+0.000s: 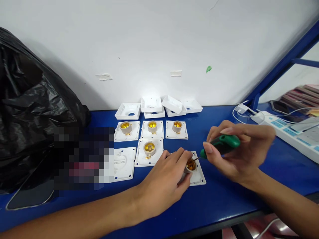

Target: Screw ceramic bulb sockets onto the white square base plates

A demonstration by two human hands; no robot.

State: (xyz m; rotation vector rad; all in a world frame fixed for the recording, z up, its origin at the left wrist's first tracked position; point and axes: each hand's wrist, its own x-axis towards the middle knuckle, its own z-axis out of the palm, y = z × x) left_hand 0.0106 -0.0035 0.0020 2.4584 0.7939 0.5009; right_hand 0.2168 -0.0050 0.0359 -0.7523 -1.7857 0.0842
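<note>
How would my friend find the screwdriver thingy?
Start at the blue table. Toward its right, a right hand holds a screwdriver with a green plastic handle, its thin shaft pointing into a round beige-and-gold socket. That green sets it apart from the square white plates nearby.

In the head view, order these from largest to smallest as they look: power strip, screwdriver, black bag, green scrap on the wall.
1. Black bag
2. Power strip
3. Screwdriver
4. Green scrap

blue table [219, 199] | on it: white covers [124, 111], socket plates [198, 175], power strip [297, 136]
</note>
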